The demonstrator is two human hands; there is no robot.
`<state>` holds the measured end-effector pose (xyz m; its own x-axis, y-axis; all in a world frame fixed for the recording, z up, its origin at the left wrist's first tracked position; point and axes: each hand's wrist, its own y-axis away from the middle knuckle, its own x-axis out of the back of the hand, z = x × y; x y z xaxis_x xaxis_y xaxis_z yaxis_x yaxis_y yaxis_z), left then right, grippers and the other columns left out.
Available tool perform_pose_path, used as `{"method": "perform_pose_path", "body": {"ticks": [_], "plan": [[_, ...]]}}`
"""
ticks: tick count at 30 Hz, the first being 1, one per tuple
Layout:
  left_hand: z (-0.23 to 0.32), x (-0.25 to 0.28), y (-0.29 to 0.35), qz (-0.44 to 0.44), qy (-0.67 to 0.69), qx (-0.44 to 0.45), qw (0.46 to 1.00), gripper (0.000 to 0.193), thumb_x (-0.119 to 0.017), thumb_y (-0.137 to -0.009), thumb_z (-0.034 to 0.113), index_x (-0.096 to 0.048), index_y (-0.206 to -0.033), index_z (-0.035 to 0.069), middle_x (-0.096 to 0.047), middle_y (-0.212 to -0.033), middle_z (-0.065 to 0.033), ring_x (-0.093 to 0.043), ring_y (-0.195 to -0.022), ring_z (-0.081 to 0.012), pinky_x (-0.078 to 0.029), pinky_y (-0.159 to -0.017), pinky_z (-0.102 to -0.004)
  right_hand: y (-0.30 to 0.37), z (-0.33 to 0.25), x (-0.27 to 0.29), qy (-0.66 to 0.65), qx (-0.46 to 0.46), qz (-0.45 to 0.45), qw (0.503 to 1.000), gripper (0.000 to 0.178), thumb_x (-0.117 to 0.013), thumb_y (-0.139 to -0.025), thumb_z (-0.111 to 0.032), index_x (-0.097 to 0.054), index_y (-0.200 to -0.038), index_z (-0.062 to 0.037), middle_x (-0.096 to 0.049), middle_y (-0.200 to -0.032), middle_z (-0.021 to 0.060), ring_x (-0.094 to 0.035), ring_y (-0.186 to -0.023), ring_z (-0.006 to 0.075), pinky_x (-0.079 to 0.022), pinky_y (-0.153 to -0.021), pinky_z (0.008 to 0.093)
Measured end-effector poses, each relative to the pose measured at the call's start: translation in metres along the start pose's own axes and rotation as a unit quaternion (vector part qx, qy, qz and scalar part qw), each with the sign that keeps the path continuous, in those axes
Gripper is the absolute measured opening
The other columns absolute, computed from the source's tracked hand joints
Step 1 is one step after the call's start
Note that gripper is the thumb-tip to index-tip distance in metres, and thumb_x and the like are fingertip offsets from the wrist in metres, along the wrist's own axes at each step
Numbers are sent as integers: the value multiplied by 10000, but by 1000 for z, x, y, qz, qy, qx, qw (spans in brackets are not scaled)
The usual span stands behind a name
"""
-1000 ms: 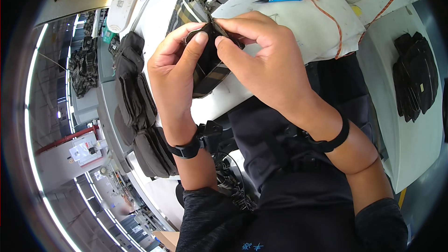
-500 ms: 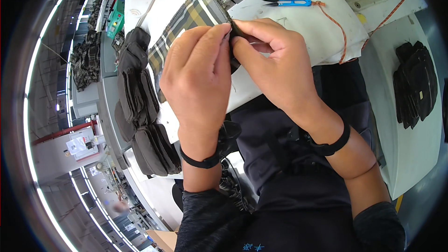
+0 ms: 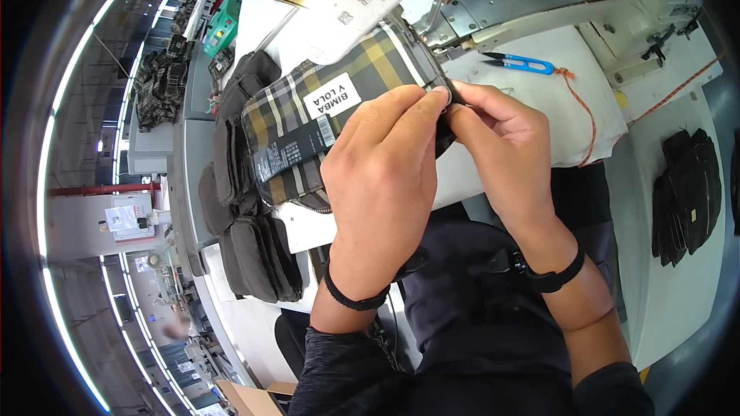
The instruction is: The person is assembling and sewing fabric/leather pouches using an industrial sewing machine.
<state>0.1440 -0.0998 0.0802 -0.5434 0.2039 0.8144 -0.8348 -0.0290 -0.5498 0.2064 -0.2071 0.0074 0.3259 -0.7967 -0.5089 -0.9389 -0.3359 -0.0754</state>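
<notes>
**Both hands pinched on the right-hand edge of the plaid pouch**

Left hand [image 3: 385, 146]: fingertips closed together on the pouch's dark edge, back of hand up, covering part of the pouch. Right hand [image 3: 501, 150]: thumb and index pinching the same edge just beside the left fingertips; exact contact hidden.

Plaid pouch [image 3: 378, 60]: grey, mustard and white check, extends left from the fingertips, below the sewing machine [image 3: 378, 4] arm in view. White label [image 3: 331, 96] and dark tag [image 3: 297, 148] on its upper face. Black bands on both wrists.

Right of the hands: blue thread snips [image 3: 532, 67] on the white table [image 3: 566, 127], points toward the left, orange cord [image 3: 583, 104] tied to the handle end. Farther right: stack of black fabric pieces [image 3: 682, 200] on a pale surface.

Left of the pouch: row of dark pouches [image 3: 250, 262]. Beyond: green device [image 3: 223, 23].
</notes>
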Motion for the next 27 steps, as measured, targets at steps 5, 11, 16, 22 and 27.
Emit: {"method": "perform_pose_path", "body": {"ticks": [5, 11, 16, 22, 27], "plan": [[-7, -2, -15, -1, -13, 4, 1000, 209, -742, -884, -12, -789, -1080, 39, -759, -1018, -103, -736, -879, -287, -581, -778, -357, -15, 3, -6, -19, -36, 6, 999, 269, -668, -969, 16, -742, -1225, 58, -651, -759, -43, -519, -687, -16, -404, -578, 189], [-16, 1, -32, -19, -22, -1, 1000, 169, -713, -942, 14, -796, -1088, 27, -770, -983, -159, -750, -800, -294, -571, -742, -339, -28, 0, -14, 3, -41, 25, 999, 154, -683, -960, -26, -743, -1070, 63, -653, -751, -32, -514, -655, -20, -382, -561, 186], [-14, 5, -39, -70, -64, 39, 995, 166, -701, -972, 81, -814, -1091, 57, -771, -976, -159, -739, -757, -315, -564, -708, -338, -34, 2, -21, 2, -8, 49, 999, 98, -695, -947, -45, -728, -961, 46, -665, -745, -23, -531, -662, -7, -404, -576, 203], [-3, 8, -38, -76, -154, 86, 981, 160, -701, -973, 139, -807, -1064, 60, -773, -972, -154, -746, -909, -366, -569, -813, -408, -37, 9, -26, 11, 27, 69, 997, 103, -711, -917, -51, -725, -918, 51, -685, -745, -4, -566, -676, 25, -445, -602, 226], [-16, 10, -33, -51, -203, 58, 976, 173, -706, -987, 180, -774, -1102, 69, -776, -1031, -150, -748, -925, -351, -571, -807, -413, -38, 4, -33, 17, 28, 83, 996, 149, -729, -870, -77, -710, -901, 68, -710, -745, 53, -617, -668, 63, -498, -621, 247]]}}
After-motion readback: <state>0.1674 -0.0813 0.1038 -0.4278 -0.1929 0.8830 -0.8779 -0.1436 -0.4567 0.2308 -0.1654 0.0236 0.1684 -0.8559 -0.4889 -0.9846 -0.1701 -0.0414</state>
